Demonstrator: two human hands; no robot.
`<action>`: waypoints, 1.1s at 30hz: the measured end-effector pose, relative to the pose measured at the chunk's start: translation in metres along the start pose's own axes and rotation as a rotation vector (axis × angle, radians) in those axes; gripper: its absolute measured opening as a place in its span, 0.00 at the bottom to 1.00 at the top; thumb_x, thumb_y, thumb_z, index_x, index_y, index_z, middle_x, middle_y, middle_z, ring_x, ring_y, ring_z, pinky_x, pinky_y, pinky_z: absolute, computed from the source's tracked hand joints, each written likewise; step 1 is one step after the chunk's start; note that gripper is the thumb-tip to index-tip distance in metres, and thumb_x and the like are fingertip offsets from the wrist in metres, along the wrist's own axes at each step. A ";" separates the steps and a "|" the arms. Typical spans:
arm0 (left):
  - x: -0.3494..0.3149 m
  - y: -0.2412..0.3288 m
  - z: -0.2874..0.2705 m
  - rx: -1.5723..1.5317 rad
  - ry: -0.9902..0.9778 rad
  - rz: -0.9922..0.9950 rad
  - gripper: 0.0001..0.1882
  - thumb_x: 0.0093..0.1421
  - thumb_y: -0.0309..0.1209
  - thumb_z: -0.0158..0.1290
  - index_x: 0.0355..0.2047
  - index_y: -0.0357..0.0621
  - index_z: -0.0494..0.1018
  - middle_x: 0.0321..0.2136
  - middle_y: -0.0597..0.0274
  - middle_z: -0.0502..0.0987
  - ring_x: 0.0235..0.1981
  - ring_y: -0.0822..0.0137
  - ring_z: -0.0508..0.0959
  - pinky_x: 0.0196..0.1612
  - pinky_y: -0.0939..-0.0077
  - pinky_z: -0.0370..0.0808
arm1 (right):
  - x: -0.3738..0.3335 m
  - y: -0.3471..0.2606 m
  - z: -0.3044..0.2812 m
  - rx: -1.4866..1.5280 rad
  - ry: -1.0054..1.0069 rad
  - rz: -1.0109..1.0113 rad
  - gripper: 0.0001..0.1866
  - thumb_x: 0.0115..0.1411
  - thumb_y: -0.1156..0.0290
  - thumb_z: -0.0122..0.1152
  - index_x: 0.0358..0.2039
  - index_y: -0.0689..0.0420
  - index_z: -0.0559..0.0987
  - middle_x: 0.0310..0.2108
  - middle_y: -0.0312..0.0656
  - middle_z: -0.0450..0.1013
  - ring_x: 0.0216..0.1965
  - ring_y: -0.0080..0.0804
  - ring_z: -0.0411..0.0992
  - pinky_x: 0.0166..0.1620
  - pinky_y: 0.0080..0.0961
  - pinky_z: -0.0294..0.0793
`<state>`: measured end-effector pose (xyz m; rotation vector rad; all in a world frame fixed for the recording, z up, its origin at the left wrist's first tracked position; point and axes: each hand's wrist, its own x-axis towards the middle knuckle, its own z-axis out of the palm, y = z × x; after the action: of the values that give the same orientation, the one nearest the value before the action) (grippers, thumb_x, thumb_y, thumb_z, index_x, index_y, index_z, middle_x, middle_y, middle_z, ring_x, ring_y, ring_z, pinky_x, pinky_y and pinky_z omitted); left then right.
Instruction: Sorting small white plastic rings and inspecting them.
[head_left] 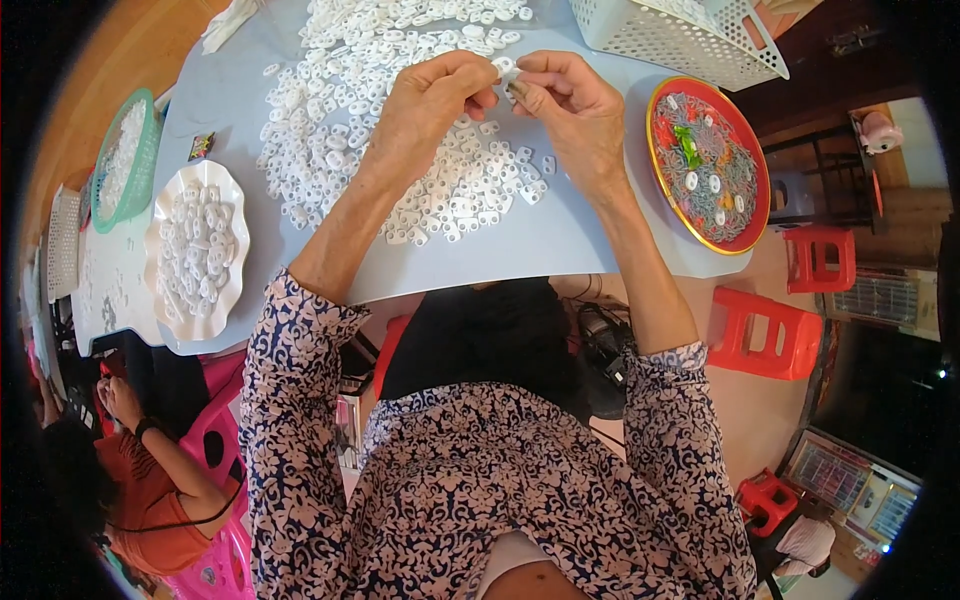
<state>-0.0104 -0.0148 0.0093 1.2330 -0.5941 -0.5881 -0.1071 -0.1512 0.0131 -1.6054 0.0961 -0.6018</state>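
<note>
Over the far middle of the table, my left hand (432, 105) and my right hand (572, 105) meet with fingertips pinched. Between them is a small white oval plastic piece (505, 67), which both hands grip; part of it is hidden by the fingers. Beneath and around my hands spreads a large heap of similar white plastic pieces (330, 150) with holes in them. To the right of my right hand sits a round red tray (745, 228) with a gold rim. It holds many thin grey pieces (738, 165), a few white ovals and a bright green item (686, 146).
A scalloped white dish (240, 235) of white pieces stands at the table's left edge, near a green basket (150, 150). At the far right is a white perforated basket (680, 45). Red stools (765, 335) stand right; another person (170, 480) sits lower left.
</note>
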 end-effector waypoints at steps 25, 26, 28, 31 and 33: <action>0.001 0.024 -0.007 0.835 -0.212 0.139 0.10 0.59 0.32 0.42 0.28 0.39 0.68 0.18 0.69 0.64 0.22 0.77 0.63 0.26 0.80 0.62 | -0.003 0.005 0.003 -0.040 -0.063 -0.058 0.12 0.57 0.81 0.56 0.42 0.64 0.75 0.32 0.40 0.76 0.32 0.22 0.74 0.37 0.17 0.76; 0.001 0.021 -0.007 0.836 -0.208 0.138 0.10 0.59 0.32 0.42 0.28 0.39 0.68 0.18 0.69 0.64 0.22 0.77 0.63 0.26 0.80 0.62 | -0.003 0.005 0.004 -0.039 -0.067 -0.059 0.12 0.57 0.81 0.56 0.42 0.64 0.75 0.32 0.40 0.76 0.32 0.22 0.74 0.37 0.17 0.76; 0.001 0.011 -0.001 0.603 -0.097 0.265 0.09 0.58 0.31 0.43 0.24 0.38 0.67 0.14 0.64 0.63 0.17 0.76 0.61 0.21 0.77 0.62 | -0.002 0.005 0.005 -0.004 -0.023 -0.046 0.12 0.57 0.81 0.56 0.42 0.63 0.75 0.32 0.40 0.75 0.32 0.22 0.74 0.37 0.17 0.77; 0.001 0.007 0.000 0.527 -0.086 0.160 0.11 0.60 0.32 0.41 0.25 0.39 0.68 0.15 0.66 0.66 0.18 0.77 0.63 0.21 0.78 0.62 | -0.003 0.003 0.007 -0.003 -0.008 -0.029 0.12 0.56 0.80 0.57 0.43 0.63 0.75 0.32 0.40 0.75 0.31 0.21 0.74 0.36 0.17 0.76; 0.003 0.003 -0.002 0.473 -0.104 0.160 0.12 0.61 0.33 0.41 0.25 0.39 0.68 0.16 0.67 0.66 0.18 0.77 0.64 0.22 0.79 0.62 | -0.003 0.007 0.005 -0.040 -0.023 -0.037 0.13 0.55 0.78 0.59 0.43 0.62 0.75 0.31 0.39 0.75 0.30 0.20 0.73 0.35 0.17 0.76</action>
<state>-0.0063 -0.0146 0.0116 1.5840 -0.9470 -0.3871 -0.1052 -0.1462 0.0057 -1.6553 0.0617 -0.6134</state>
